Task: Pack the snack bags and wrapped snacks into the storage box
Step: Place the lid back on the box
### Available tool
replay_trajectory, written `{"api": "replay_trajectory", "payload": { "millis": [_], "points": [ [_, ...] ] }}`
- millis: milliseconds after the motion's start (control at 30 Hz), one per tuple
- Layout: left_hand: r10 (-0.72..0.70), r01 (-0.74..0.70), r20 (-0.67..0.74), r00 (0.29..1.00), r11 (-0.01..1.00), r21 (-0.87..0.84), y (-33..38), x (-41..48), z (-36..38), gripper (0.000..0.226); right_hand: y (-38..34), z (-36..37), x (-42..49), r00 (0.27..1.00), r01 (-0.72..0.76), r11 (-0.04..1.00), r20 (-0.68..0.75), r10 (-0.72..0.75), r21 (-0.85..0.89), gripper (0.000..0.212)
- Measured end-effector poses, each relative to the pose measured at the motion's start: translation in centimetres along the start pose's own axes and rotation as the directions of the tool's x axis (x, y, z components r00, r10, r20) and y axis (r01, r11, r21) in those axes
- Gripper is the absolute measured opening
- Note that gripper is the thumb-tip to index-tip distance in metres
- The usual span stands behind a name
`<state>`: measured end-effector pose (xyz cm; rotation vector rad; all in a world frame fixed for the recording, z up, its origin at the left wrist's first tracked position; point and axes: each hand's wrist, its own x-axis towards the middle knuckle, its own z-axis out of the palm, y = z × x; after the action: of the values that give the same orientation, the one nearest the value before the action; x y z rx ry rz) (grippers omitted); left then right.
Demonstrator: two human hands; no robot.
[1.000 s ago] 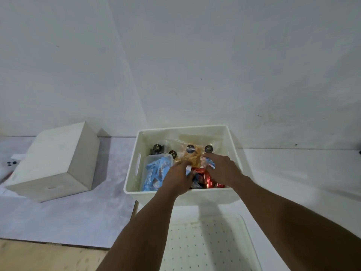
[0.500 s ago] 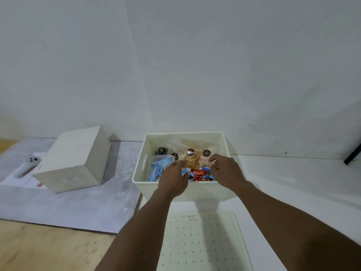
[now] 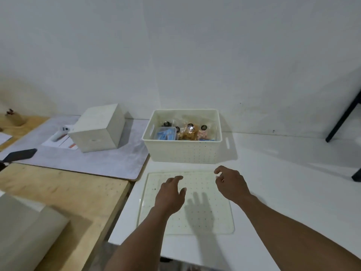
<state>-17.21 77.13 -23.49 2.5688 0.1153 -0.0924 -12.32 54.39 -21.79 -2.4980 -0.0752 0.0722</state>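
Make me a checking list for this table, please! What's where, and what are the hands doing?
Surface: white table; grey mat and wooden top to its left.
Job's things: storage box holds snack bags and blue wrapped snacks; perforated lid lies flat in front of it.
Clutter: grey cube box, white controller and dark flat object, all left of the storage box.
Hands: left hand and right hand over the lid, fingers relaxed, holding nothing.
Cables: nothing seen.
Surroundings: plain white wall; black leg at right.
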Motion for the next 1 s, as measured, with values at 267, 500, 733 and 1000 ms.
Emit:
{"api": "replay_trajectory", "payload": {
  "millis": [267, 500, 733, 1000],
  "points": [
    [-0.201, 0.192, 0.13, 0.971, 0.978, 0.076, -5.0, -6.6, 5.3, 0.053, 4.1, 6.0, -5.8, 0.99, -0.067, 0.997, 0.118, 0.072, -0.044, 0.03],
    [-0.354, 0.32, 0.122, 0.927, 0.918, 0.236, -9.0, -6.7, 7.6, 0.06, 6.8, 9.9, -6.4, 0.936, -0.279, 0.941, 0.167, 0.311, -0.189, 0.052],
    [-0.541, 0.515, 0.079, 0.837, 0.829, 0.218, -12.0, -4.5, 6.7, 0.066, 6.7, 11.4, -3.4, 0.874, -0.409, 0.876, 0.167, 0.456, -0.255, 0.052],
    [-0.53, 0.51, -0.002, 0.848, 0.816, 0.273, -11.7, -3.0, 4.0, 0.082, 6.2, 9.9, -1.3, 0.863, -0.482, 0.871, 0.119, 0.49, -0.09, 0.054]
  ]
}}
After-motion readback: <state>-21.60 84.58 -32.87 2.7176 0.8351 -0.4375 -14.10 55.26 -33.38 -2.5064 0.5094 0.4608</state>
